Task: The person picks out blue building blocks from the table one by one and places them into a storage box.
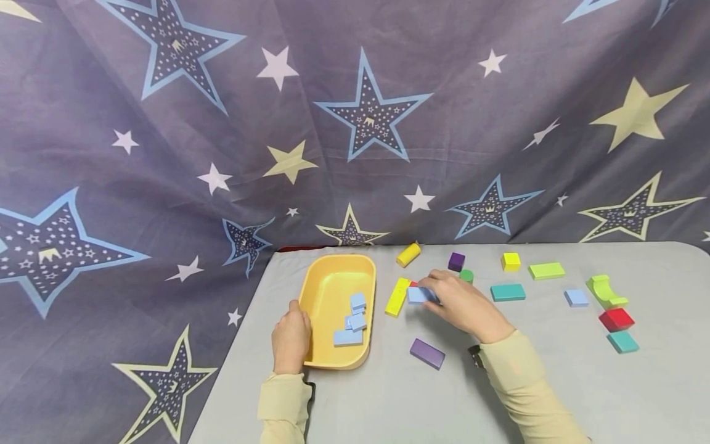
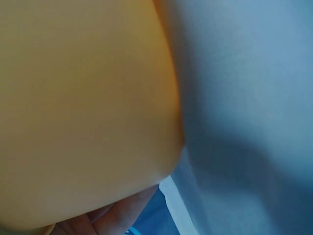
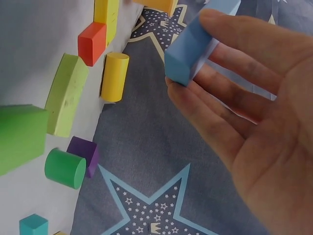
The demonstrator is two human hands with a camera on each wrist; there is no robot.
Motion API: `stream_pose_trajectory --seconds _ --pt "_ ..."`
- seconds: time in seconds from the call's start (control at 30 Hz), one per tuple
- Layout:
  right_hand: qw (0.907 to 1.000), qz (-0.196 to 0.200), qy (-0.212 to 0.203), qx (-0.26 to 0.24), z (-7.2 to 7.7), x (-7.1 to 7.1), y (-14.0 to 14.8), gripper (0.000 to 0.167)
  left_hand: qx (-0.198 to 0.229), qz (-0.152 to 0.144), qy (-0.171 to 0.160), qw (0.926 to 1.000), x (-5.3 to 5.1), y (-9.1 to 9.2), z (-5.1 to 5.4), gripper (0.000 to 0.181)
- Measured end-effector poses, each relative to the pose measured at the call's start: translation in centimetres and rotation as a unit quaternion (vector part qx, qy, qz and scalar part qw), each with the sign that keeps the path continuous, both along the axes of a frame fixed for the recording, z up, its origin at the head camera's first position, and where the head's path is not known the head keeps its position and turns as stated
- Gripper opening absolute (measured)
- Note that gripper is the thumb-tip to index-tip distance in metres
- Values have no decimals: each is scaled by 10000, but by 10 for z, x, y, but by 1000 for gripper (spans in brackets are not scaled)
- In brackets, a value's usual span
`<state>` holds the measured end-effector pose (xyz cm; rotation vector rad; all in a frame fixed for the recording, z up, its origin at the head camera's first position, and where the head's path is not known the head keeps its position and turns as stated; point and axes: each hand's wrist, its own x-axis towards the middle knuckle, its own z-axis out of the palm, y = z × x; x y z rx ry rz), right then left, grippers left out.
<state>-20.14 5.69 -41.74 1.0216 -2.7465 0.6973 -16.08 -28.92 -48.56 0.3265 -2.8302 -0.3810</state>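
My left hand (image 1: 291,338) grips the left side of a yellow plastic tray (image 1: 328,290). Several light blue blocks (image 1: 347,338) lie in the tray, towards its right side. Between the thumb and fingers of my right hand (image 1: 466,305) is a light blue rectangular block (image 1: 418,296), held above the table to the right of the tray. The right wrist view shows this pinch clearly, with the palm turned to the camera. In the left wrist view the tray's wall (image 2: 88,107) covers most of the left hand; only some fingers (image 2: 124,215) show below it.
Close to the raised block lie a yellow block (image 1: 397,297) and a partly hidden red one. A purple block (image 1: 428,354) lies nearer me. Yellow, green, teal, blue and red blocks spread rightward, including a lime curved piece (image 1: 606,293). A star-patterned curtain (image 1: 388,179) hangs behind.
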Motion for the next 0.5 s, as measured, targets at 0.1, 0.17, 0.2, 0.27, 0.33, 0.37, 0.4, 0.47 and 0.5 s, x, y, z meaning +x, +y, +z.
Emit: stream_pose_trajectory --seconds 0.1,0.17,0.2,0.27,0.33,0.37,0.4,0.47,0.5 --pt "9999 37 27 -93 1 0 -3 30 -7 9 -13 10000 1 -1 1 19" --pt "9999 37 -18 -136 2 1 -5 31 -19 21 -14 10000 1 -1 1 20" --pt "9999 45 -30 -140 3 1 -6 31 -22 28 -15 10000 1 -1 2 20" --pt "9999 41 -55 -117 4 1 -9 31 -20 46 -2 10000 2 -1 2 20" --pt "10000 31 -59 -70 4 2 -11 31 -10 46 5 10000 1 0 2 20" --pt "10000 35 -48 -53 4 2 -11 31 -10 32 11 10000 1 0 2 20" --pt "10000 42 -28 -28 4 2 -12 31 -9 22 14 10000 1 0 2 20" --pt "10000 70 -3 -19 4 2 -14 31 -15 -5 26 10000 1 0 2 20" --pt "10000 90 16 -20 3 2 -15 32 -22 -12 34 10000 1 0 2 19"
